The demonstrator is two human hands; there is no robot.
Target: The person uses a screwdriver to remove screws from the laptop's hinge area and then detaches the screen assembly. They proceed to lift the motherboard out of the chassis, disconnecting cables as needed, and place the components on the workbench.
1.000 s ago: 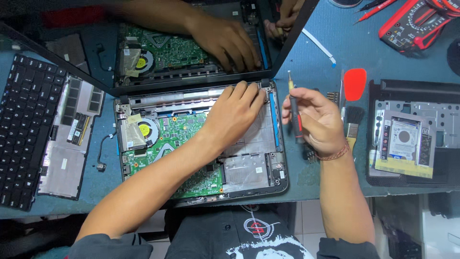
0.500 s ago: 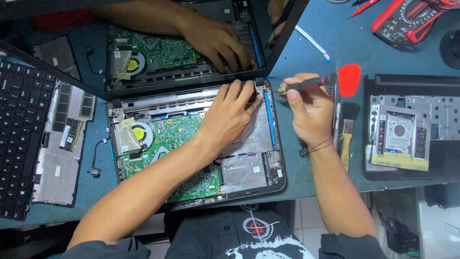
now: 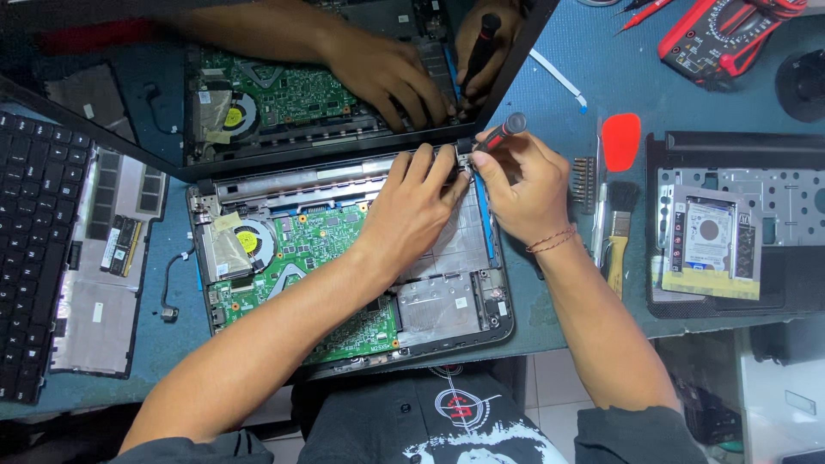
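An opened laptop base [image 3: 258, 339] lies in front of me with its green circuit board [image 3: 322, 245] and fan [image 3: 249, 241] bared. My left hand [image 3: 412, 206] rests flat on the base's upper right part, fingertips at the right hinge [image 3: 464, 155]. My right hand [image 3: 520, 185] grips a screwdriver [image 3: 503, 133] with a red-and-black handle, its tip down at that hinge. The dark glossy screen [image 3: 129, 94] stands tilted behind and mirrors both hands and the board.
A removed keyboard panel [image 3: 34, 249] lies left. At right sit a brush [image 3: 619, 232], a row of screwdriver bits [image 3: 584, 182], a red pry pick [image 3: 620, 142], a hard drive [image 3: 709, 249] on another laptop shell [image 3: 799, 283], and a red multimeter [image 3: 722, 34] at the back.
My right hand moved the screwdriver from beside the laptop to the right hinge and turned it tip-down. My left hand slid up toward the hinge.
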